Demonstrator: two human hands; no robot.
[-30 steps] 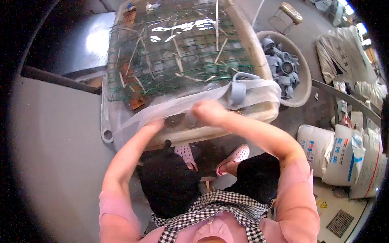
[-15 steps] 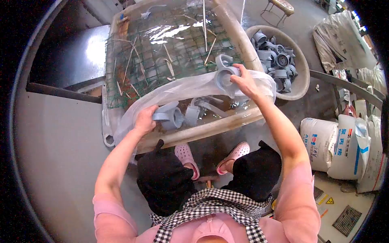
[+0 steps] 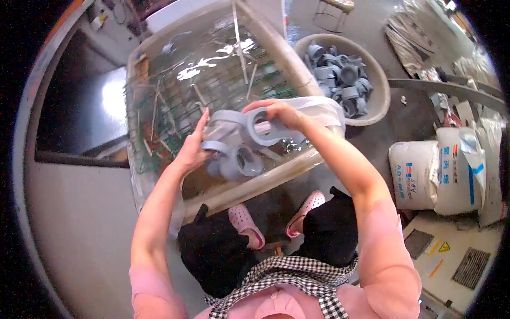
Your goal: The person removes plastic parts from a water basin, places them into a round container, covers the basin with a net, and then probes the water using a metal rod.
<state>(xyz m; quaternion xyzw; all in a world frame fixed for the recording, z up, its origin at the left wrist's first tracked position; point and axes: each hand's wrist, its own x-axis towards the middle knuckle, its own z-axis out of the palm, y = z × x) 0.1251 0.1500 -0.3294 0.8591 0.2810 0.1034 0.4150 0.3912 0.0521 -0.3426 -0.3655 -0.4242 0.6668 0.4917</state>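
Left of the tub is a grey panel, with a shiny sheet set in a dark recess behind it. The tub holds water with green mesh in it, and pale strips lie across the mesh. A translucent film drapes over the tub's near right corner. Just right of the tub is a round basin heaped with grey pieces; a stool is beyond the basin, and white sacks lean together well to the tub's right.

Over the near side of the tub, the left hand has a finger stretched upward, its palm against a blurred grey fitting; how firmly it grips cannot be told. The right hand's fingers are clamped on the upper edge of a grey ring, beside the fitting.
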